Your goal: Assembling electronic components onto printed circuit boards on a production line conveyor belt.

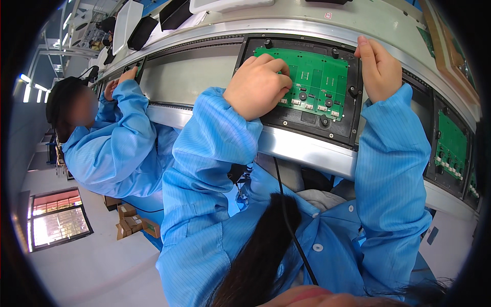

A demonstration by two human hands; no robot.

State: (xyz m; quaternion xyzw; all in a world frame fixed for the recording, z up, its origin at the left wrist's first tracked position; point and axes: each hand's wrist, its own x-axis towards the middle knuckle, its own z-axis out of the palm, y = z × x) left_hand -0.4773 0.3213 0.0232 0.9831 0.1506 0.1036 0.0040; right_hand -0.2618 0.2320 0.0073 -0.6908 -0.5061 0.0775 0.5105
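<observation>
A green circuit board (307,82) lies in a black fixture frame (286,118) on the rail in front of me. Over the board's left part is my left hand (258,88), its fingers curled together close to the surface; whatever they hold, if anything, is hidden. My right hand (378,69) is at the right edge of the frame, off the board. Its fingers are bent and drawn together, and I cannot see anything between them. White connectors (307,105) line the board's near edge, beside round black parts (303,96). Black knobs (335,52) stand around it on the frame.
Another fixture with a green board (451,143) sits farther right on the metal rail (302,148). To my left a person in a blue smock (112,138) works on the same line. Black trays (142,33) and a white bin (127,25) stand beyond the rail. A black cable (286,215) hangs before me.
</observation>
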